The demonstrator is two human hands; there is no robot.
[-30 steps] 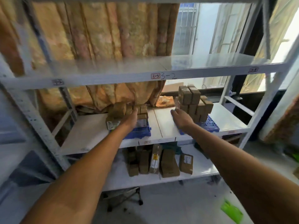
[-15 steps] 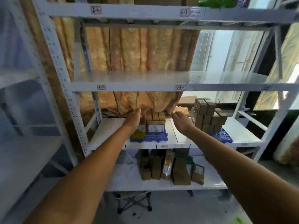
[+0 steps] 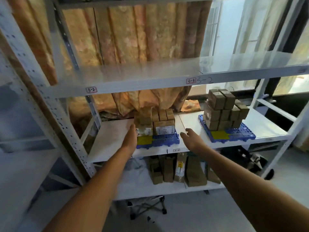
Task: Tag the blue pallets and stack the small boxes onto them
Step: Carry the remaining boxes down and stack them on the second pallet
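Flanking blue pallet [image 3: 164, 141] | left hand [image 3: 130, 139] touching | right hand [image 3: 192, 139] apart

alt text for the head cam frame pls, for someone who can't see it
Two bare arms reach toward a white shelf: the left hand lies flat against the left side of a low stack of small boxes on a blue pallet, the right hand hangs open beside it. A taller box stack fills a second blue pallet farther right; both pallets carry yellow tags.
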